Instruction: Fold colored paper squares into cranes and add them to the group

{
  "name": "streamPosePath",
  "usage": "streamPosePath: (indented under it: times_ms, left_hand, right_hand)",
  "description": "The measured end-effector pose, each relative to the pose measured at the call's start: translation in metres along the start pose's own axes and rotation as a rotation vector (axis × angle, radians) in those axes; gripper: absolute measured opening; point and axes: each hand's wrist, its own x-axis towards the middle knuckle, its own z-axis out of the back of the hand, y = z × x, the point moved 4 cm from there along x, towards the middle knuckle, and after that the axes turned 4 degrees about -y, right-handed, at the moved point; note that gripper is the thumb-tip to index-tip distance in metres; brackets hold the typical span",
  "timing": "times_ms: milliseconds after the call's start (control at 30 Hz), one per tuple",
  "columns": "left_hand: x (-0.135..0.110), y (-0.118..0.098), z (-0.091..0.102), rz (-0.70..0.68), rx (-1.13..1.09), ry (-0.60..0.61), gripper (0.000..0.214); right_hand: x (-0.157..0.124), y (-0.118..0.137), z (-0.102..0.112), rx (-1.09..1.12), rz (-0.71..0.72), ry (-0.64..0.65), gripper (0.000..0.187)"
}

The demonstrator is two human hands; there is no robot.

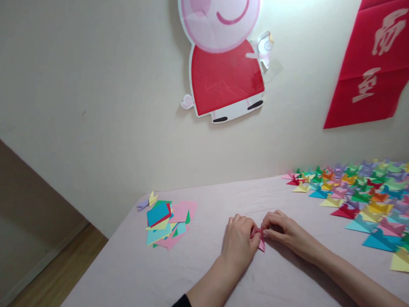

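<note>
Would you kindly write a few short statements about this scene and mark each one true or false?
1. The left hand and right hand both hold the pink paper. True.
2. The loose paper sheets lie to the right of both hands. False: they lie to the left.
3. Many folded paper shapes stand on the right. True.
4. The wall banner is blue. False: it is red.
5. The pig cutout has a red dress. True.

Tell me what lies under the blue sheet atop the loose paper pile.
Under the blue sheet, red paper shows along its right edge, green paper behind its top edge and pale yellow paper below. Whatever lies beneath its middle is covered.
</note>
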Motion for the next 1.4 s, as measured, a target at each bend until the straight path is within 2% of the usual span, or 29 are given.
streamPosePath:
  times_ms: [133, 233, 500, 800, 900, 1033, 1200, 1400]
  left_hand:
    - [0.000, -0.001, 0.001, 0.036, 0.026, 0.029, 0.009]
    - [0.000, -0.003, 0.002, 0.049, 0.043, 0.037, 0.006]
    - [0.001, -0.002, 0.001, 0.043, 0.066, 0.045, 0.007]
    - [0.004, -0.001, 0.009, 0.106, -0.034, 0.102, 0.016]
    - [0.005, -0.001, 0.011, 0.123, -0.045, 0.124, 0.017]
    - [0.004, 0.002, 0.009, 0.121, -0.046, 0.115, 0.017]
    - [0.004, 0.006, 0.004, 0.106, -0.049, 0.072, 0.017]
    - [0.003, 0.005, 0.004, 0.118, -0.060, 0.060, 0.018]
  right_hand:
    - [0.000, 0.001, -0.003, -0.038, -0.012, 0.008, 0.023]
    - [-0.001, 0.001, -0.003, -0.026, 0.004, 0.064, 0.021]
    - [0.005, -0.002, 0.000, -0.040, -0.047, 0.073, 0.031]
    - [0.022, -0.006, -0.011, -0.257, -0.073, 0.104, 0.006]
    - [0.028, -0.008, -0.016, -0.311, -0.083, 0.090, 0.004]
    - [0.025, -0.010, -0.011, -0.223, -0.090, 0.128, 0.003]
    - [0.015, -0.004, 0.001, 0.052, -0.119, 0.200, 0.018]
    - [0.016, 0.000, -0.004, 0.006, -0.125, 0.120, 0.025]
